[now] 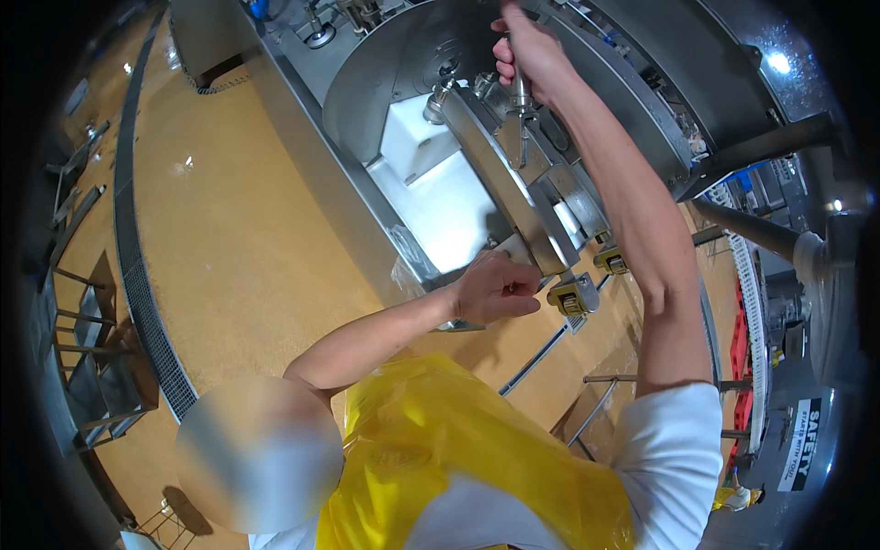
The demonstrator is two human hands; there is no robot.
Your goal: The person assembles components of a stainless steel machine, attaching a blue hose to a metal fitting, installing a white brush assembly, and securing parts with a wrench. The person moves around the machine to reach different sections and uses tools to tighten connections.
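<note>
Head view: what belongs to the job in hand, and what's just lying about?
Likely in use:
- slim silver metal handle, in the right hand
- long flat grey metal bar, near the left hand

Just around, fixed:
- dark metal floor grating
- black-and-white rectangular wall sign

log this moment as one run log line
left hand: fingers curled, near lower end of long steel bar, contact unclear | right hand: closed around metal handle | wearing: yellow apron
</note>
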